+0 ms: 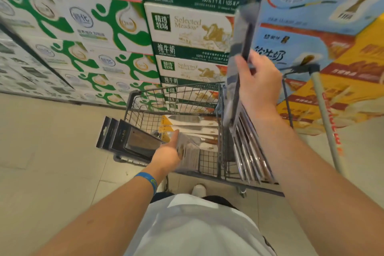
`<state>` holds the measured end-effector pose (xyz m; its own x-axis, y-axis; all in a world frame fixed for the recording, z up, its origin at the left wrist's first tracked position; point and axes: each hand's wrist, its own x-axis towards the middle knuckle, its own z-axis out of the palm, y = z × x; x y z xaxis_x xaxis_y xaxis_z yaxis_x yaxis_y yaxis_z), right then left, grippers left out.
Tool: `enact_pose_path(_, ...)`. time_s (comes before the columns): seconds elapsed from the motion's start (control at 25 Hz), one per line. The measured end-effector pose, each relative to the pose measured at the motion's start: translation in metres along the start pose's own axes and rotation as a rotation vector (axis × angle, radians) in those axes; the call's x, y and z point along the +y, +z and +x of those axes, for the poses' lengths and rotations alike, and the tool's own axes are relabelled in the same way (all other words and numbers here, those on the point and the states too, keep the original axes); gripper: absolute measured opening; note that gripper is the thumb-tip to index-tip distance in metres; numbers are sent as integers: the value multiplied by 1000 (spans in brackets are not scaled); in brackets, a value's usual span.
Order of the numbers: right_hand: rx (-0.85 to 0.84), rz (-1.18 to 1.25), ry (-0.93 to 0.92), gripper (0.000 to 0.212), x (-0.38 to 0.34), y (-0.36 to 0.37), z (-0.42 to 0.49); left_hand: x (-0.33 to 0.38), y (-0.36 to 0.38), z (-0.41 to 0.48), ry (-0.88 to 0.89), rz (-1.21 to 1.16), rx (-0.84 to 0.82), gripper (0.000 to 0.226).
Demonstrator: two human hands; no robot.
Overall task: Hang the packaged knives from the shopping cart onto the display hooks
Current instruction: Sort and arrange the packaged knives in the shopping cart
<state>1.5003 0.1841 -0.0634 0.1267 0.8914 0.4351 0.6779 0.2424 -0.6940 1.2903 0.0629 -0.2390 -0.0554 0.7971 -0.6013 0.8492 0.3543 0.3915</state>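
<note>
My right hand [259, 83] grips a long packaged knife [247, 18] by its lower part. It holds the pack upright above the shopping cart [133, 100], with the hang hole at the top. More long packs [249, 151] stand leaning in the cart's right side. Packaged knives with wooden handles [187, 125] lie flat in the basket. My left hand [168, 155] reaches over the cart's near left corner and holds a fanned stack of dark packaged knives [124, 141], thumb raised. A clear pack [189, 154] lies against its fingers.
Stacked milk cartons [187, 27] form a wall right behind the cart, with green-and-white ones on the left and blue and yellow ones [311, 6] on the right. The cart's grey handle bar [326, 122] runs down the right side. The tiled floor [52, 151] spreads to the left.
</note>
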Motion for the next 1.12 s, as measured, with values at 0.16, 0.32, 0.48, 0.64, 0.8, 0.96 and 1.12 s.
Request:
enact_pose_path(0.16, 84, 119, -223, 23, -70, -13, 16, 6, -9, 4, -72, 0, -89, 89)
enact_pose_path(0.32, 32, 187, -297, 21, -82, -1, -20, -7, -15, 9, -109, 4, -25, 81)
enact_pose_path(0.48, -209, 68, 6, 17, -54, 32, -94, -12, -16, 4, -40, -14, -32, 74)
enact_pose_path(0.64, -693, -234, 182, 18, -3, 63, -158, -14, -16, 8, -58, -75, -54, 73)
enact_pose_path(0.8, -903, -226, 181, 11, 16, 91, -182, -15, -8, 17, -99, -364, -92, 60)
enact_pose_path(0.96, -1095, -321, 282, 15, 38, 115, -209, -8, -23, 19, -181, -463, -100, 40)
enact_pose_path(1.12, -1253, -430, 452, 13, 66, 129, -229, -11, -29, 10, -153, -412, -201, 79)
